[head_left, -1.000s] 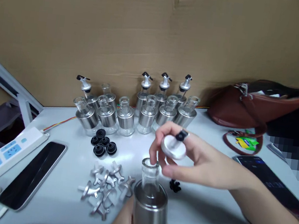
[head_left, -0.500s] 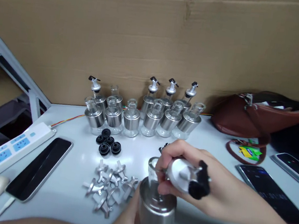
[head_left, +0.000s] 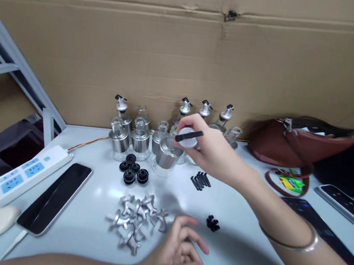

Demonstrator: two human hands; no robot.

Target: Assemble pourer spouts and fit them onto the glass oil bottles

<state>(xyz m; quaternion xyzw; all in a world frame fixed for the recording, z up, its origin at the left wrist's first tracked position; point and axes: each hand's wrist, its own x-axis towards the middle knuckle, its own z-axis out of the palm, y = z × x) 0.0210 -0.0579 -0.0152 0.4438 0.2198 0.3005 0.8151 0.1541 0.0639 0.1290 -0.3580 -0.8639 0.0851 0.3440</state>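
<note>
We find the right hand's fingers closed around a silver pourer spout, black lever uppermost, at a steel-banded glass bottle; whether it is seated, we cannot tell. The left hand has its fingers loosely spread beside metal spout pieces on the counter; black stoppers lie beyond.

Free tabletop between black stoppers and black levers, bottles blocking behind, spouts beside left hand
</note>
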